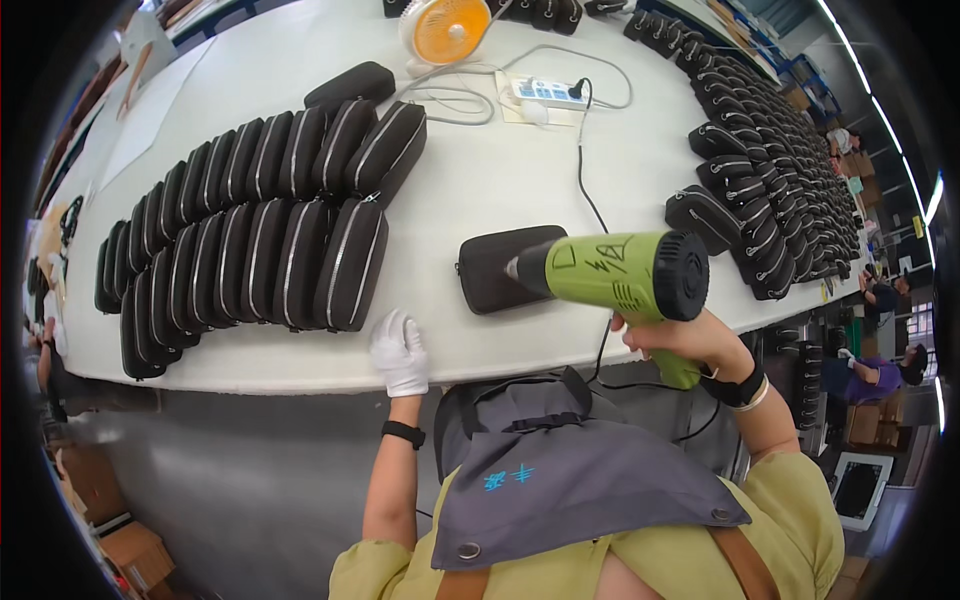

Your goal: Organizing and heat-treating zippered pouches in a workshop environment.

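My right hand [690, 335] grips the handle of a green heat gun [610, 270] with a black round back end. Its metal nozzle points left, over a black zippered case [490, 262] lying flat on the white table [480, 170]. The gun's body hides part of the case's right end. My left hand [400, 355], in a white glove, rests at the table's near edge with its fingers curled together; nothing shows in them. Just left of it stand two rows of black zippered cases [280, 255] on their sides, packed close together.
One more case [350, 84] lies behind the rows. An orange and white fan [445, 30] stands at the back, near a power strip [550, 93] whose black cord [582, 170] runs toward me. Many cases [775, 180] fill the right side. Other people [880, 370] are beyond the table.
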Demonstrator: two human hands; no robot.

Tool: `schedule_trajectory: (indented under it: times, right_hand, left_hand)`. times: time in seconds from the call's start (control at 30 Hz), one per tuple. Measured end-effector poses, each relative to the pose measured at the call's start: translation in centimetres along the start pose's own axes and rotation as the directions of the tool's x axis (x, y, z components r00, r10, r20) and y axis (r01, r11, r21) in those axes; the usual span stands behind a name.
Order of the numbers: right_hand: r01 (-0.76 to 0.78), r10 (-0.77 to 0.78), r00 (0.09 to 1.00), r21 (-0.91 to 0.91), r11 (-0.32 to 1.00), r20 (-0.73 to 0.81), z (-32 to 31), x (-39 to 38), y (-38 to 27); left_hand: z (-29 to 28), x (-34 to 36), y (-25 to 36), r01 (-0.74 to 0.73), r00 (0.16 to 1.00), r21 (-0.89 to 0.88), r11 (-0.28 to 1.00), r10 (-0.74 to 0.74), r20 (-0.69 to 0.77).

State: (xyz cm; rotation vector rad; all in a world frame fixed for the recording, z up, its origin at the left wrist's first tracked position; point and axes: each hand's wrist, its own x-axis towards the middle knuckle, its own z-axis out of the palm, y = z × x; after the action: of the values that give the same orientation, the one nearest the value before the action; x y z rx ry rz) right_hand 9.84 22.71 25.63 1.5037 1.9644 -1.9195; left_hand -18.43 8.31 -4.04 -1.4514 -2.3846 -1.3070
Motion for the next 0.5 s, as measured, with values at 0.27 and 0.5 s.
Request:
schedule_trajectory:
  times: [0.27, 0.5]
  right_hand:
    - [0.078, -0.072, 0.995, 0.085, 0.993, -0.072, 0.0, 1.6, 0.0]
    - [0.137, -0.13, 0.982, 0.044, 0.99, -0.134, -2.0, 1.3, 1.7]
  left_hand:
    - [0.7, -0.4, -0.4, -0.04, 0.999, 0.047, 0.998, 0.04, 0.0]
    - [0.8, -0.4, -0.2, -0.049, 0.999, 0.04, 0.998, 0.05, -0.016]
